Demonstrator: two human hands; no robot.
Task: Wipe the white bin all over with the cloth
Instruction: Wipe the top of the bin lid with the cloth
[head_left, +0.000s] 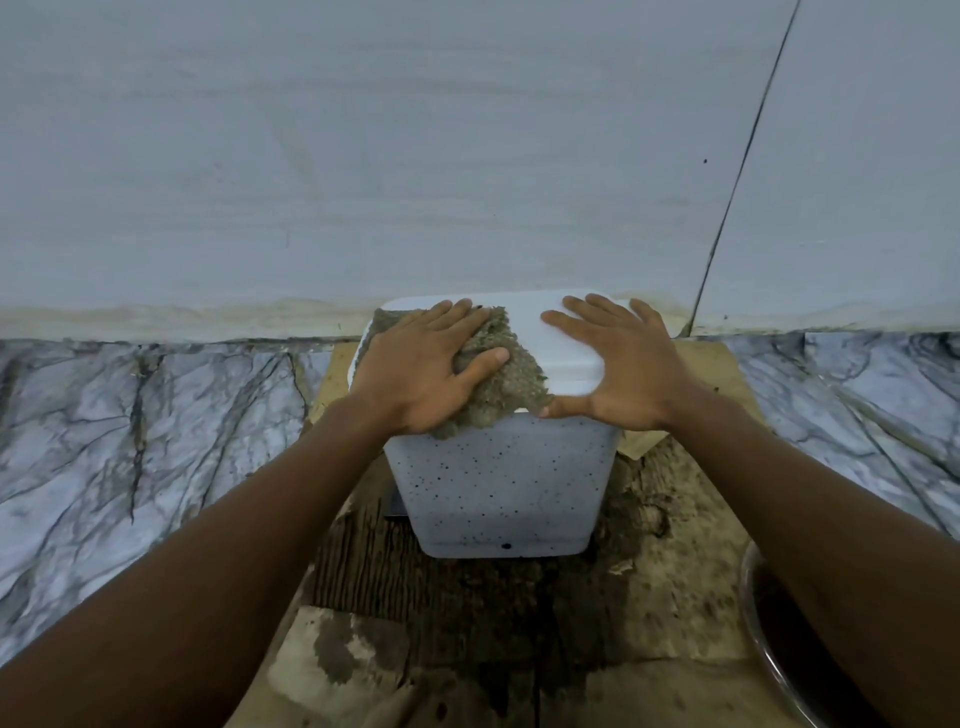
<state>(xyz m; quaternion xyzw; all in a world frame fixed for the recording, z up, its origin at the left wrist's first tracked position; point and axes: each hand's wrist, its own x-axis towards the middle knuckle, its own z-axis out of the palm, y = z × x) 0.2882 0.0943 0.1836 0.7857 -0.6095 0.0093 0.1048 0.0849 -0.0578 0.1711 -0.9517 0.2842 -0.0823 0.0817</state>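
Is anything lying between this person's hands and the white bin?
Only the cloth: it lies under the left hand, on top of the white bin. The right hand rests straight on the bin's top, with nothing between.

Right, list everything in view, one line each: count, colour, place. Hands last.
white bin: 1, white with dark speckles, standing on the cardboard by the wall
cloth: 1, grey-green, on the left part of the bin's top, drooping over its front edge
cardboard: 1, brown with dark stains, on the floor under the bin
bowl: 1, metallic, dark inside, cut off at the lower right edge
floor: 1, grey-white veined marble, either side of the cardboard
wall: 1, pale grey tiles, behind the bin
left hand: 1, pressing flat on the cloth
right hand: 1, spread flat on the bin's bare top
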